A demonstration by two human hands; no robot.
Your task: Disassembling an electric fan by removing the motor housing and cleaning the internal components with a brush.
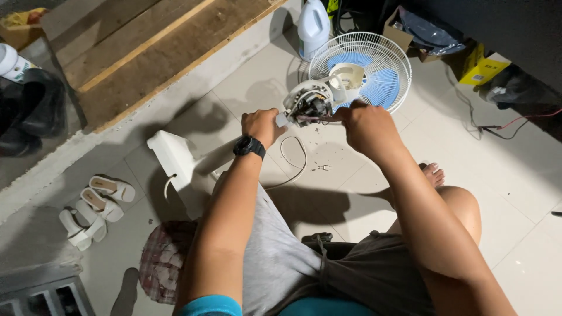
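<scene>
I sit on a tiled floor over an electric fan laid on its side. Its exposed motor (310, 105) sits between my hands, with the white wire grille and blue blades (374, 70) beyond it. My left hand (261, 126), with a black watch on the wrist, grips the white neck of the fan beside the motor. My right hand (366, 126) is closed on a thin dark tool whose tip reaches the motor wiring. The fan's white base (172, 155) lies to the left on the floor.
A white cord and plug (298, 169) trail on the tiles below the motor. White sandals (96, 208) lie at left, a white jug (314, 26) stands behind the fan, and a yellow box (483, 70) with red and black wires (503, 126) sits at right. Wooden planks (152, 47) lie top left.
</scene>
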